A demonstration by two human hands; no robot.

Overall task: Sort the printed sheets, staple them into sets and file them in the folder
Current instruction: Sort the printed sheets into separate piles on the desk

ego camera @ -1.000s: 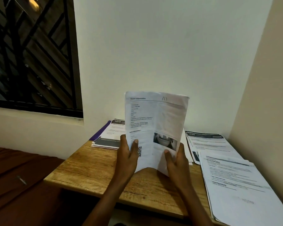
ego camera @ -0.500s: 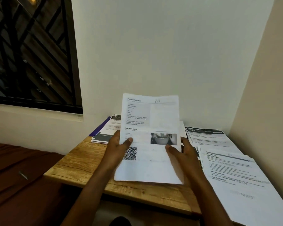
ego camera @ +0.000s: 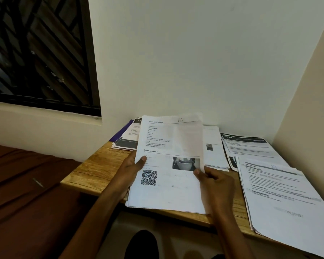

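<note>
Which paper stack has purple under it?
The far-left stack by the window; a purple edge shows beneath it, unlike the others.

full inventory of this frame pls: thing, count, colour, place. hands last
Held set of white printed sheets marked A3: one set, white, centre, near edge over the table front.
Light wooden table: one, tan, in the corner.
Stack of white sheets with dark headers: one, back left.
Purple folder: one, under that back-left stack.
White sheets behind the held set: one pile, back centre.
Sheets with black header band: one pile, back right.
Large white printed stack: one, near right, overhanging the edge.
Dark barred window: one, upper left.
Brown fabric surface: one, left.
Left hand: grips the set's left edge.
Right hand: pinches its right edge.
</note>
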